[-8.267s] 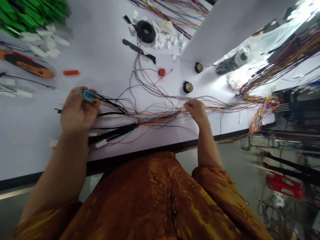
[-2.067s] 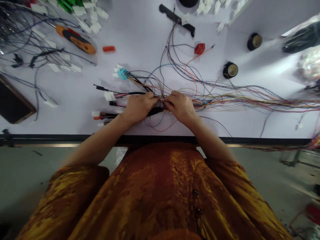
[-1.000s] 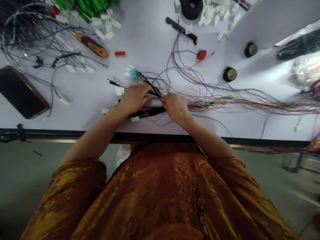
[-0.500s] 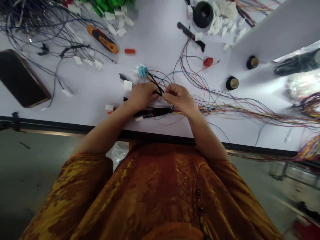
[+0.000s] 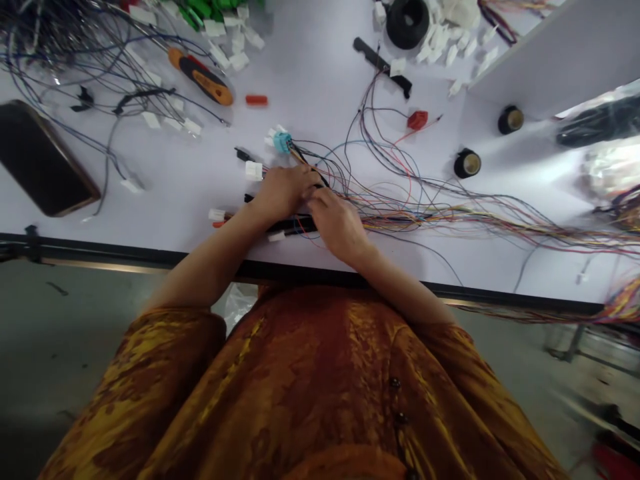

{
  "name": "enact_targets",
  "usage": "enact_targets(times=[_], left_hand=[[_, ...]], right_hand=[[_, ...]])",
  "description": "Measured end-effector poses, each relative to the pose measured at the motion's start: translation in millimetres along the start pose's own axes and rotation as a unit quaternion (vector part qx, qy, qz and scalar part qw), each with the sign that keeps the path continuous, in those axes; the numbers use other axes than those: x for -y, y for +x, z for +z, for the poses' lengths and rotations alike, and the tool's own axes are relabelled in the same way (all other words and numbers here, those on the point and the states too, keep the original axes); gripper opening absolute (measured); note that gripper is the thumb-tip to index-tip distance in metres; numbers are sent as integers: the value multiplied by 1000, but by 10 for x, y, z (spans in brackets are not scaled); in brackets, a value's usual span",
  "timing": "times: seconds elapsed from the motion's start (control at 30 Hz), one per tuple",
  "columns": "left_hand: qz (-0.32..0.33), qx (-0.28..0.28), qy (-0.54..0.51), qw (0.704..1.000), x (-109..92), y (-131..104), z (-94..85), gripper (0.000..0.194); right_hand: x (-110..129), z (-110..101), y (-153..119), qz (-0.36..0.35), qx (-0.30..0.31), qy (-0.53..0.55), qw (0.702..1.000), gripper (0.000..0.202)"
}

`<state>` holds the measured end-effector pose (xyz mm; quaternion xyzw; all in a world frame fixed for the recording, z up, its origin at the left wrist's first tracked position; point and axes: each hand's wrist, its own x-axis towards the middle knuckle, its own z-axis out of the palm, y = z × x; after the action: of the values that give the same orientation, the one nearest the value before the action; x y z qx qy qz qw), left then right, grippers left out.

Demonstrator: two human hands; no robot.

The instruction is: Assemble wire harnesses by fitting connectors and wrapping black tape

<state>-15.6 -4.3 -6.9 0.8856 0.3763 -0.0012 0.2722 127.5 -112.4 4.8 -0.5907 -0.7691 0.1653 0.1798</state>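
Both hands meet over a bundle of thin coloured wires (image 5: 395,219) near the table's front edge. My left hand (image 5: 284,189) is closed around wires just below a light-blue connector (image 5: 283,141). Its fingertips touch those of my right hand (image 5: 339,223), which are curled in on the same dark strands. The exact pinch point is hidden by the fingers. Left of my left hand lie a white connector (image 5: 253,171) and a small black connector (image 5: 243,155). Another white connector (image 5: 277,236) pokes out below the wrists, beside a black-wrapped section of the bundle.
An orange-and-black screwdriver (image 5: 205,79), a phone (image 5: 45,159) and loose wires lie left. Behind are an orange piece (image 5: 257,100), a black bar tool (image 5: 383,67), a black tape roll (image 5: 407,23) and a red connector (image 5: 417,120). Two dark cylinders (image 5: 467,163) stand right.
My right hand has moved left and slightly toward me, from holding a black strand apart to meeting my left hand's fingers. The left hand stays about where it was.
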Motion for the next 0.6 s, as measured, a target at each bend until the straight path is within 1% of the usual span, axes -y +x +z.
enact_targets(times=[0.1,0.17,0.2,0.27,0.33,0.37,0.43,0.5,0.53,0.57,0.6], left_hand=[[-11,27,65,997,-32,31,-43,29],[-23,35,89,995,-57,62,-78,28],[-26,39,93,994,-70,80,-99,28],[-28,52,97,994,-93,121,-151,26],[-26,69,99,992,-113,167,-213,23],[-24,79,100,992,-122,191,-245,22],[-19,93,101,990,-141,234,-305,22],[-13,101,104,989,-160,264,-349,24],[-10,103,107,989,-168,271,-362,25],[-11,105,109,988,-176,272,-370,26],[-15,107,108,988,-183,268,-372,26]], right_hand=[[61,104,14,-47,36,-61,996,28],[6,81,-59,-83,65,-83,991,30],[-39,52,-115,-85,69,-83,990,31],[-132,-16,-245,-55,43,-71,995,31],[-196,-56,-368,-7,-5,-39,999,31],[-209,-56,-415,4,-25,-12,1000,32],[-198,-17,-464,-8,-40,68,997,32],[-156,52,-445,-21,-53,172,983,28],[-135,85,-414,-6,-74,233,970,24],[-122,112,-375,27,-108,300,947,20],[-118,129,-333,75,-148,371,914,15]])
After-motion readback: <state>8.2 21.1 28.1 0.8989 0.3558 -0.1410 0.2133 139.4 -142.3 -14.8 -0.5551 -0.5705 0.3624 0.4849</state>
